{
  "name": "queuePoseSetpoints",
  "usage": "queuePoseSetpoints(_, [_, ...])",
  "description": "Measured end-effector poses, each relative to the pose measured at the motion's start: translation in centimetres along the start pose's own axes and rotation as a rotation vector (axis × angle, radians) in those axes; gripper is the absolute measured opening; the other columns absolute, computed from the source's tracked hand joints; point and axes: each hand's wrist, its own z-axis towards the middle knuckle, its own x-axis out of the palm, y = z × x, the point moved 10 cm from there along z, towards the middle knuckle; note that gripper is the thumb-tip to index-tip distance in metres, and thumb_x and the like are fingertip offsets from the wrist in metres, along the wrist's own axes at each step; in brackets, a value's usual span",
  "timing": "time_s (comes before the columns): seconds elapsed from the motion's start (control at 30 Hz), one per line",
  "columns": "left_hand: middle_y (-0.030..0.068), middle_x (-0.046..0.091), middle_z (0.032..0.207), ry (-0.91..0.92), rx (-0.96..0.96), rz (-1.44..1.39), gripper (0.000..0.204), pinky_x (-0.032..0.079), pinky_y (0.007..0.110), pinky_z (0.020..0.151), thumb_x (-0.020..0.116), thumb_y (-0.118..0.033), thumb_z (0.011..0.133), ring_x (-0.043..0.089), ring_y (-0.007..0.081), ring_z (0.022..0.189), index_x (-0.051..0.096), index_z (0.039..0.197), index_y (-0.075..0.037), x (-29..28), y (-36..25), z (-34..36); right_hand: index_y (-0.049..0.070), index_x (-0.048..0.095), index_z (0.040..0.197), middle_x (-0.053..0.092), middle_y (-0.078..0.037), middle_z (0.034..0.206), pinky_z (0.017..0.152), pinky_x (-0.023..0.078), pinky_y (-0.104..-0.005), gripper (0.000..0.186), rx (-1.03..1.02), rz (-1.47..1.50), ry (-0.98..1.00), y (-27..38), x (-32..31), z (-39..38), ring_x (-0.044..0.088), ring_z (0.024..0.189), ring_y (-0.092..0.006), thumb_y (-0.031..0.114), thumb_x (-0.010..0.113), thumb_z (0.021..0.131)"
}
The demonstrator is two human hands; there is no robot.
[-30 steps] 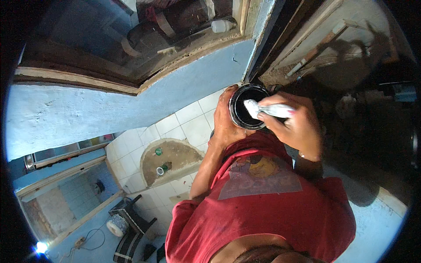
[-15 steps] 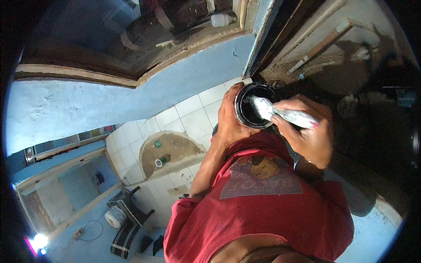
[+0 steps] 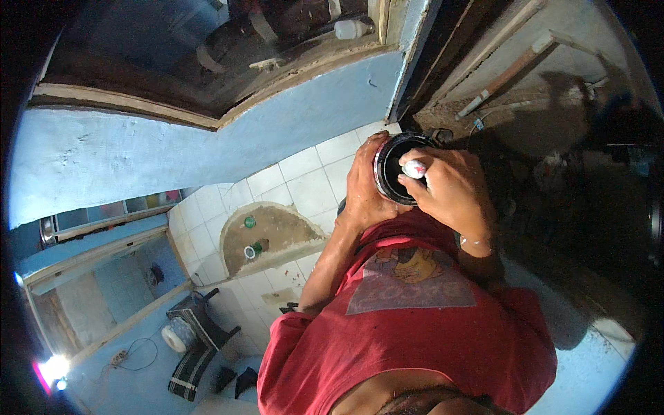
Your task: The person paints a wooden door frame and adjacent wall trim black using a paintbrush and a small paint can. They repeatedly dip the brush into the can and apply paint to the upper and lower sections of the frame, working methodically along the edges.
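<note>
My left hand (image 3: 363,188) is wrapped round the side of a black open container (image 3: 382,176) with pale smears on its rim, held in front of my red shirt. My right hand (image 3: 456,194) grips a pale, paint-smeared stick or brush handle (image 3: 416,169), its pink-marked end pointing up at me and its lower part down inside the container, hidden by my fingers.
A blue wall (image 3: 297,93) has a wooden-framed window with a plastic bottle (image 3: 351,29) behind it. Below are white tiles (image 3: 297,176) and a cement patch (image 3: 235,232) with green objects (image 3: 250,221). A dark chair (image 3: 200,318) stands lower left; boards (image 3: 505,72) lean upper right.
The brush, lying slanted across the rim earlier, now points upright and deeper into the container. My right hand has moved left and up over it; the container has shifted slightly right.
</note>
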Motion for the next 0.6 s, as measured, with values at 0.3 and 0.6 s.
queuePoseSetpoints(0.3, [0.0242,0.057,0.151,-0.024,-0.018,0.067,0.128,0.049,0.051,0.117,0.105,-0.037,0.052,0.059,0.0453,0.139,0.040,0.157,-0.002,0.0,-0.2,-0.6,0.002,0.075,0.107,0.080,-0.016,0.099,0.077,0.062,-0.0394,0.021,-0.116,0.312,-0.240,0.8,-6.3,-3.6,0.080,0.087,-0.0312,0.007,0.086,0.089])
queuePoseSetpoints(0.6, [0.0238,0.058,0.151,-0.042,0.012,0.091,0.132,0.050,0.051,0.116,0.107,-0.041,0.052,0.061,0.0424,0.137,0.039,0.158,0.000,0.6,-0.6,-1.9,0.003,0.075,0.105,0.080,-0.016,0.095,0.074,0.061,-0.0375,0.017,0.040,0.456,-0.298,-1.7,-5.0,-4.8,0.081,0.086,-0.0307,0.011,0.083,0.093])
